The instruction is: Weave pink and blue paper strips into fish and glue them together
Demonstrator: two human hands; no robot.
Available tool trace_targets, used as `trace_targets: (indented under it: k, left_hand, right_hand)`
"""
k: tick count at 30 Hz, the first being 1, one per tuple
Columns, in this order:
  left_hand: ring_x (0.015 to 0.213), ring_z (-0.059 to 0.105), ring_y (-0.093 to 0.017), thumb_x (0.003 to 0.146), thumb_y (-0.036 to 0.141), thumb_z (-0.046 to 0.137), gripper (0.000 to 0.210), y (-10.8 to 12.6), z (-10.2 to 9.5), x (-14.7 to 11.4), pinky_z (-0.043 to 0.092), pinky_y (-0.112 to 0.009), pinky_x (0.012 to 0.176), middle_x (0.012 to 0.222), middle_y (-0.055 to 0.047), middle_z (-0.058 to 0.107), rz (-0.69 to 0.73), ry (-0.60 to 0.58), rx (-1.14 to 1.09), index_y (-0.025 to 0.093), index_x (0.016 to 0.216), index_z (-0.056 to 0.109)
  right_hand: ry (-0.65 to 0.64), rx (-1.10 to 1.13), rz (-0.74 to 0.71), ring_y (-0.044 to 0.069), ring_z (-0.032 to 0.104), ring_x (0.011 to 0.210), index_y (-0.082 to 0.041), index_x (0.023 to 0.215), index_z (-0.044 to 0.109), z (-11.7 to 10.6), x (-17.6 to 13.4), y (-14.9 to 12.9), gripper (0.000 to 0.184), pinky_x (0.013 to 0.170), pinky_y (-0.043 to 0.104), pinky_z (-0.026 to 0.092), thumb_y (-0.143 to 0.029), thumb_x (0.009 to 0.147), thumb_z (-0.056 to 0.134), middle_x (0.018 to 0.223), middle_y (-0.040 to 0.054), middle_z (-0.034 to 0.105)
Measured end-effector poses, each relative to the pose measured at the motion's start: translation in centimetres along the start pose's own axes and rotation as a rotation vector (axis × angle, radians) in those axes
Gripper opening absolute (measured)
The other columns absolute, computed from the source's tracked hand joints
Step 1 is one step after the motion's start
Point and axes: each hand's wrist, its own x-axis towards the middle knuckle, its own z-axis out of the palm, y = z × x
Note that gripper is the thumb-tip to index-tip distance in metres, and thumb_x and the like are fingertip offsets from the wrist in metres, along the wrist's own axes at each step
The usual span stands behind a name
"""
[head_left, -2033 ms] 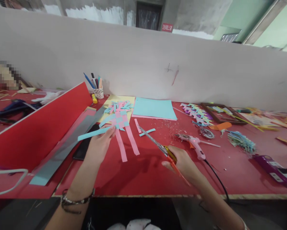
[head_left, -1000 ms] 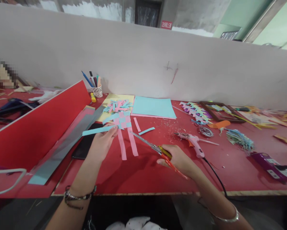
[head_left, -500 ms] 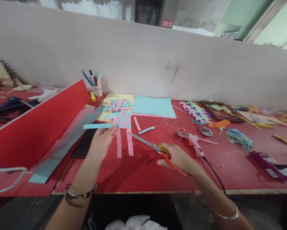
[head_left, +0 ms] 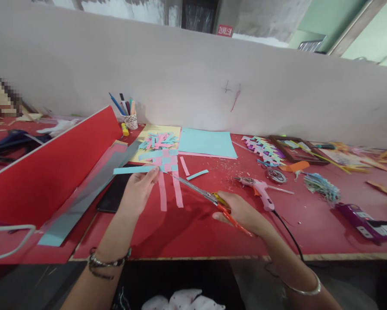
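Observation:
Between the thumb and fingers of my left hand (head_left: 141,185) is the edge of a woven piece of pink and blue paper strips (head_left: 170,161). A long blue strip (head_left: 124,171) juts out left from under those fingers. Two pink tails (head_left: 178,191) hang from the weave toward me. My right hand (head_left: 238,211) grips a pair of scissors (head_left: 198,190) by the red and yellow handles. Their blades point left, with the tips close to the weave's lower edge. A loose blue strip (head_left: 198,175) and a short pink strip (head_left: 184,166) lie just right of the weave.
Cut strips (head_left: 159,141) are heaped on yellow paper, beside blue sheets (head_left: 208,143). A pink glue gun (head_left: 261,189) with its cord lies to the right, near a purple power strip (head_left: 363,221). A red panel (head_left: 60,168) stands at left, and a pen cup (head_left: 131,120) is behind.
The pink tails have swung slightly to the right. Both hands keep nearly the same place, and the scissors have shifted only a little.

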Motion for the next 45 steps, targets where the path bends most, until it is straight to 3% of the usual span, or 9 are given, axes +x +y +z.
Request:
trace_targets:
  k: [14,31,38,42,45]
  left_hand:
    - [0.047,0.041,-0.007,0.051,0.027,0.074,0.021,-0.1,0.1,-0.1,0.034,-0.022,0.047,0.046,0.006,0.046,-0.028,0.040,-0.036,0.019,0.048,0.055]
    - [0.049,0.036,-0.005,0.048,0.024,0.075,0.027,0.1,0.8,0.1,0.035,-0.019,0.050,0.045,0.007,0.041,-0.034,0.046,-0.106,0.018,0.045,0.049]
    - [0.044,0.038,-0.003,0.043,0.019,0.076,0.025,-0.2,1.6,1.8,0.032,-0.017,0.044,0.046,0.007,0.048,-0.171,0.168,-0.197,0.015,0.050,0.053]
    - [0.044,0.039,-0.003,0.042,0.020,0.078,0.027,-0.6,2.1,2.2,0.032,-0.016,0.043,0.046,0.007,0.048,-0.208,0.157,-0.231,0.015,0.051,0.053]
    - [0.044,0.040,-0.003,0.042,0.019,0.078,0.027,-0.7,2.3,2.3,0.033,-0.015,0.043,0.047,0.007,0.050,-0.222,0.137,-0.272,0.015,0.054,0.054]
  right_hand:
    - [0.012,0.005,0.047,0.009,0.035,0.055,-0.020,0.063,0.034,-0.1,0.0,0.1,0.037,0.052,0.022,0.022,-0.049,0.072,0.054,0.060,-0.0051,0.043]
    - [0.063,-0.018,0.032,0.008,0.028,0.050,-0.021,0.056,0.026,0.0,0.1,0.7,0.046,0.048,0.023,0.018,-0.059,0.073,0.046,0.052,-0.0064,0.033]
    - [0.060,-0.088,0.028,0.011,0.038,0.057,-0.021,0.063,0.031,-0.1,0.4,0.7,0.041,0.052,0.023,0.025,-0.056,0.071,0.051,0.064,-0.0029,0.044]
    - [0.018,-0.093,-0.024,0.016,0.047,0.073,-0.020,0.078,0.038,0.2,0.9,0.5,0.038,0.063,0.025,0.034,-0.048,0.068,0.060,0.083,0.0036,0.051]
    - [0.017,-0.098,-0.018,0.015,0.046,0.070,-0.020,0.078,0.038,0.3,1.2,0.2,0.037,0.062,0.025,0.033,-0.045,0.067,0.062,0.081,0.0027,0.051]
